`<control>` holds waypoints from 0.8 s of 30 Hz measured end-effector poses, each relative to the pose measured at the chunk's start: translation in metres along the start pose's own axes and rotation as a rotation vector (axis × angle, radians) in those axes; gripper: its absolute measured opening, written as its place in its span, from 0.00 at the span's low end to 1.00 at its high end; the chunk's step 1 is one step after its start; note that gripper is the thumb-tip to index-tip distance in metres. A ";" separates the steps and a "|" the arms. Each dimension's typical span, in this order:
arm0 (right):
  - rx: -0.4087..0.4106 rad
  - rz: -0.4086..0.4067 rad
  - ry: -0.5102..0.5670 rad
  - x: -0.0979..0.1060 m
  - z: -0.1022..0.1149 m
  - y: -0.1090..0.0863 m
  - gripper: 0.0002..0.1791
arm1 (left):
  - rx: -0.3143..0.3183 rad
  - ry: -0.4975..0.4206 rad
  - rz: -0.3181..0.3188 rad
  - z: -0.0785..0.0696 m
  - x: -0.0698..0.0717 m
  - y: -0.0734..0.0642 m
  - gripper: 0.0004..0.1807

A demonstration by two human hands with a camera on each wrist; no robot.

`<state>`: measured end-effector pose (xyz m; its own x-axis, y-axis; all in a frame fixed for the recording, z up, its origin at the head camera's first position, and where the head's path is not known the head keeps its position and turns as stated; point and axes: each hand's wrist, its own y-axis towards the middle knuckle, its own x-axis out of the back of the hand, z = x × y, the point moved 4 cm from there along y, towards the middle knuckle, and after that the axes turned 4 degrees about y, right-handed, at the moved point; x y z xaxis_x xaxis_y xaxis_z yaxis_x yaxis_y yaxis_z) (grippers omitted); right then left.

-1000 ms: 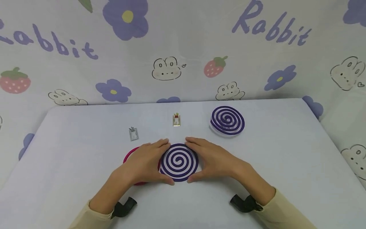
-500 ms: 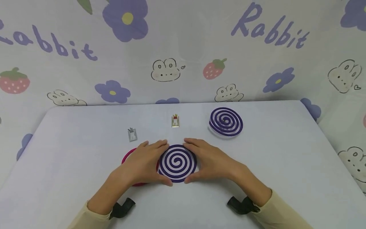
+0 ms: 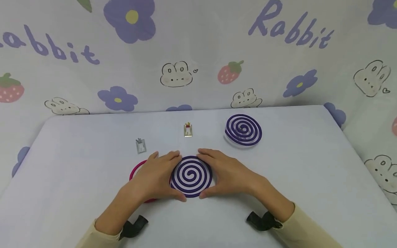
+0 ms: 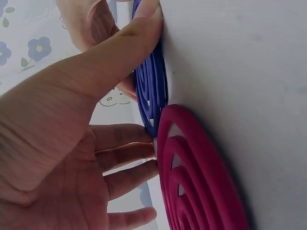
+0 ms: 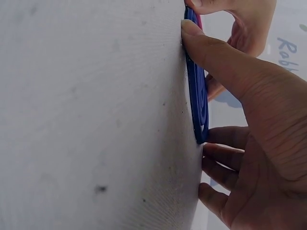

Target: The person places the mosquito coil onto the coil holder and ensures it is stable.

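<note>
A dark blue mosquito coil (image 3: 191, 174) lies flat near the front middle of the white table, between both hands. My left hand (image 3: 155, 177) holds its left edge, thumb at the near rim and forefinger at the far rim. From the other side my right hand (image 3: 231, 174) holds the rim the same way, the thumbs close to each other. A pink mosquito coil (image 4: 213, 172) lies on the table below my left palm, its end meeting the blue coil. Much of it is hidden by the left hand in the head view.
Another blue coil (image 3: 243, 129) sits raised and slightly tilted at the back right. Two small metal stands lie behind the hands: a silver one (image 3: 141, 146) at the left and a gold one (image 3: 187, 130) in the middle. A patterned cloth (image 3: 198, 38) hangs behind the table.
</note>
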<state>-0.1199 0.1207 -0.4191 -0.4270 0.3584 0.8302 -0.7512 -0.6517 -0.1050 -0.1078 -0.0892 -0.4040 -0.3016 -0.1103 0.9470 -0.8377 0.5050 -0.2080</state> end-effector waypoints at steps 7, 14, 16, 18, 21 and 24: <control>-0.014 -0.010 -0.016 0.002 -0.005 0.001 0.63 | -0.016 -0.033 0.008 0.001 0.001 0.008 0.61; -0.011 0.014 0.003 -0.006 -0.007 0.003 0.63 | -0.012 -0.051 0.028 0.005 -0.006 0.005 0.62; -0.010 0.012 -0.008 -0.005 -0.006 0.003 0.64 | -0.016 -0.049 0.021 0.005 -0.005 0.004 0.62; -0.005 0.006 -0.022 -0.003 -0.004 0.002 0.64 | -0.021 -0.046 0.011 0.005 -0.003 0.002 0.62; -0.003 0.004 -0.037 0.001 -0.001 0.002 0.64 | -0.024 -0.043 0.003 0.005 -0.001 0.000 0.63; -0.007 0.008 -0.039 0.003 0.001 0.000 0.64 | -0.026 -0.043 0.002 0.003 0.000 -0.001 0.63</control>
<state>-0.1210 0.1209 -0.4155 -0.4133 0.3263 0.8501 -0.7513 -0.6497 -0.1158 -0.1085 -0.0924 -0.4044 -0.3229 -0.1456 0.9352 -0.8250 0.5275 -0.2027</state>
